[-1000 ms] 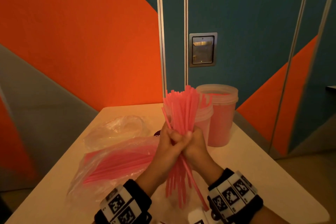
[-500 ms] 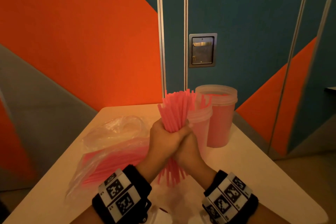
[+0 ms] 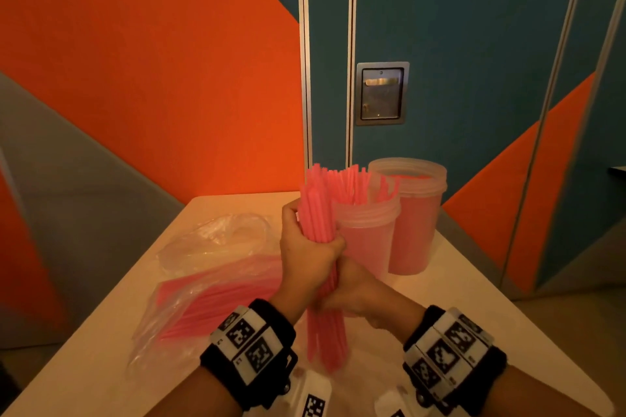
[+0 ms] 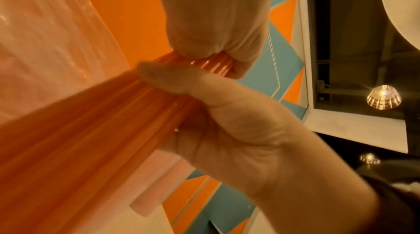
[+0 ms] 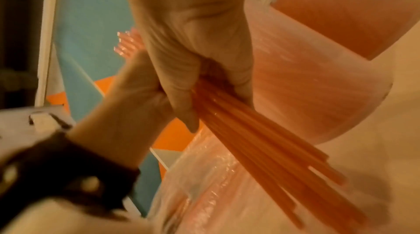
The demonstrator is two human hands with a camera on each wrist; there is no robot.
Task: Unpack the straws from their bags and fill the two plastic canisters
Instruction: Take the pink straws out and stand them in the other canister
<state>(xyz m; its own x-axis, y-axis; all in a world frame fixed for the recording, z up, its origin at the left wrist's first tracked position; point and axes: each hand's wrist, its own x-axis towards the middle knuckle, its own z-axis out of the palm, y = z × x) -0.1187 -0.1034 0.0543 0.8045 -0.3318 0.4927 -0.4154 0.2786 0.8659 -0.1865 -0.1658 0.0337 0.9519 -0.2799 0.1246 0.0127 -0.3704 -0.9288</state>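
An upright bundle of pink straws (image 3: 318, 213) is held over the table in front of two plastic canisters. My left hand (image 3: 305, 256) grips its middle, and my right hand (image 3: 355, 293) grips it just below. The lower ends (image 3: 327, 349) fan out near the tabletop. The near canister (image 3: 367, 240) holds several straws; the far canister (image 3: 415, 223) looks pink inside. In the left wrist view my left hand (image 4: 216, 27) squeezes the straws (image 4: 90, 139) beside the right hand (image 4: 227, 121). The right wrist view shows my right hand (image 5: 197, 58) round the straws (image 5: 261, 139).
A clear bag (image 3: 210, 301) with more pink straws lies on the white table (image 3: 474, 308) to the left. A crumpled clear bag (image 3: 216, 240) that looks empty sits behind it. The wall stands close behind the table, whose right edge runs diagonally past the canisters.
The bundle has shifted slightly left and its straws are drawn closer together. My left hand now sits higher on it than my right, and both wrists have dropped a little.
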